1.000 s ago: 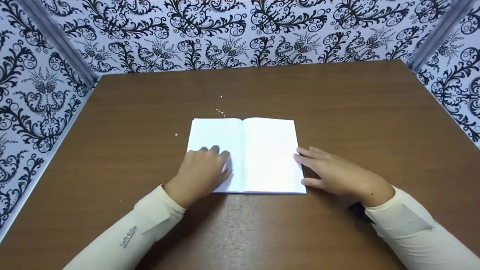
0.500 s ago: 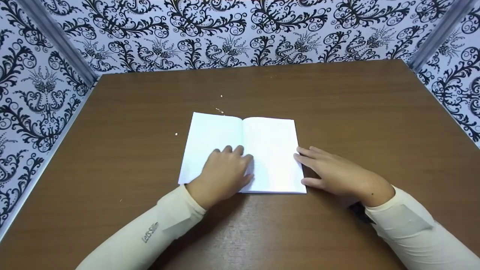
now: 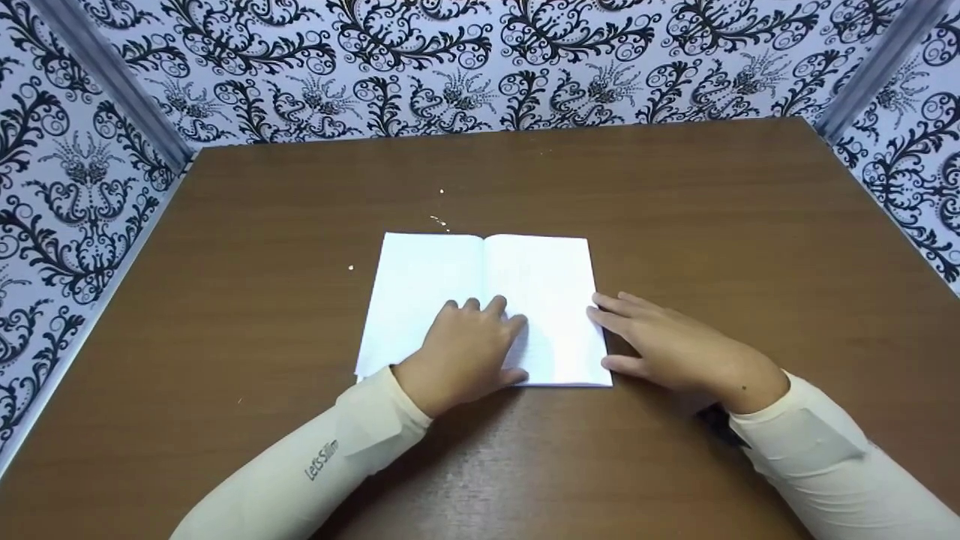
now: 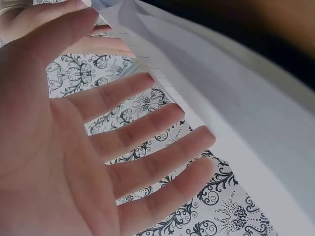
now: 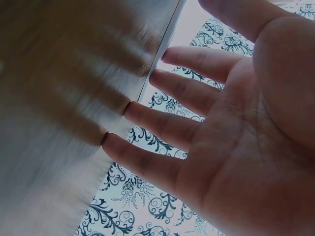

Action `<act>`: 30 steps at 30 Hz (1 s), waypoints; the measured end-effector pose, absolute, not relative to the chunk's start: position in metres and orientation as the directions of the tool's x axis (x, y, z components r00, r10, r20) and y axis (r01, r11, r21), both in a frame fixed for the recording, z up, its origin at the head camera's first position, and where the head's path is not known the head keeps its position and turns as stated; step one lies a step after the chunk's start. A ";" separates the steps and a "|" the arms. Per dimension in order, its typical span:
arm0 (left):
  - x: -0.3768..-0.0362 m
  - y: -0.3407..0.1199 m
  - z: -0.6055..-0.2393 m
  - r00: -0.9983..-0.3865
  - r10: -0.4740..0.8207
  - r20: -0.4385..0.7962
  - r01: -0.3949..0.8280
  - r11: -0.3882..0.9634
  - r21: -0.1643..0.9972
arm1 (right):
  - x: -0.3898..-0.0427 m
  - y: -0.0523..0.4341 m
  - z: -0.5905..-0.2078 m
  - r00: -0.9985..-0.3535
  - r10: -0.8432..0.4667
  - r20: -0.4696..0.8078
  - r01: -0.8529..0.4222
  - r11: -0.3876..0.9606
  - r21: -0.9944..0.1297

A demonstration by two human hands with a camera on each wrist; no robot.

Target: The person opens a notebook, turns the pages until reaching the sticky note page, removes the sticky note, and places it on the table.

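Observation:
A notebook [image 3: 427, 274] with white pages lies open on the wooden table. My left hand [image 3: 469, 352] is over its lower middle, palm down, with fingertips on the right-hand page [image 3: 547, 300] just beyond the fold. In the left wrist view, the fingers [image 4: 147, 162] are spread and nearly straight against a white page [image 4: 256, 132] with faint ruled lines. My right hand [image 3: 667, 341] stays by the notebook's right edge, fingertips touching it. The right wrist view has those fingers [image 5: 157, 123] extended, their tips at the tabletop [image 5: 44, 147]. Neither hand grips anything.
The brown table [image 3: 712, 210] reaches back to a wall [image 3: 457, 67] with black scroll patterns. Small white specks [image 3: 439, 222] lie behind the notebook, and another speck [image 3: 351, 268] is to its left. A dark object [image 3: 724, 425] shows under the right wrist.
My left hand has slid right, from the left page across the fold to the right page. A left leaf that stood slightly raised half a second ago now lies lower. The right hand stays put.

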State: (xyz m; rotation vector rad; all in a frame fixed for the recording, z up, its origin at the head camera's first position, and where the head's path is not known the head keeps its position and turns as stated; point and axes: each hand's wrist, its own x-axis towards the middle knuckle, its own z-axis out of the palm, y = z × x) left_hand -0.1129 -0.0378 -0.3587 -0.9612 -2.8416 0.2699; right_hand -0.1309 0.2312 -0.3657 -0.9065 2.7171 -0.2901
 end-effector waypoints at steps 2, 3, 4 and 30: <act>-0.112 -0.038 -0.358 -0.792 0.609 0.049 0.587 0.780 -0.216 | -0.131 0.231 -0.365 -0.770 -0.613 -0.177 -0.562 0.783 -0.267; -0.112 -0.039 -0.358 -0.793 0.608 0.039 0.587 0.780 -0.218 | -0.131 0.231 -0.365 -0.769 -0.615 -0.174 -0.565 0.781 -0.266; -0.111 -0.039 -0.358 -0.794 0.607 0.033 0.587 0.780 -0.219 | -0.131 0.230 -0.365 -0.768 -0.617 -0.171 -0.567 0.780 -0.266; -0.115 -0.049 -0.358 -0.749 0.656 0.090 0.643 0.754 -0.138 | -0.130 0.230 -0.363 -0.771 -0.612 -0.178 -0.565 0.785 -0.253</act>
